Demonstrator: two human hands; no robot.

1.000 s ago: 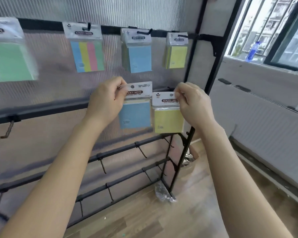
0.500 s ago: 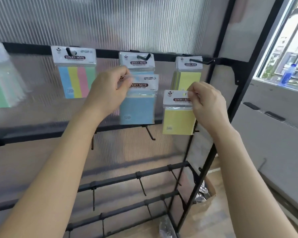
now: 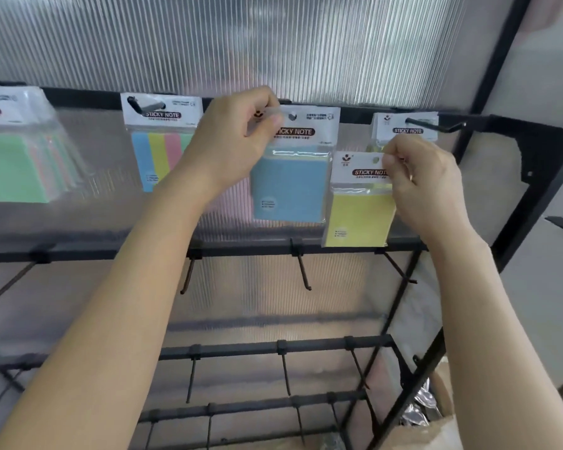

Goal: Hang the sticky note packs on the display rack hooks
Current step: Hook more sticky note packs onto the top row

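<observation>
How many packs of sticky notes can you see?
5: green pack far left, striped pack on a hook, blue pack in the left hand, yellow pack in the right hand, hung yellow pack behind that hand. Others may hide behind these.

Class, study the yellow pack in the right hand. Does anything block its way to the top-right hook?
Nothing visible blocks it. The hook already carries one hung pack, but its tip pokes out bare. The held yellow pack sits below and left of it, pinched by the right hand.
</observation>
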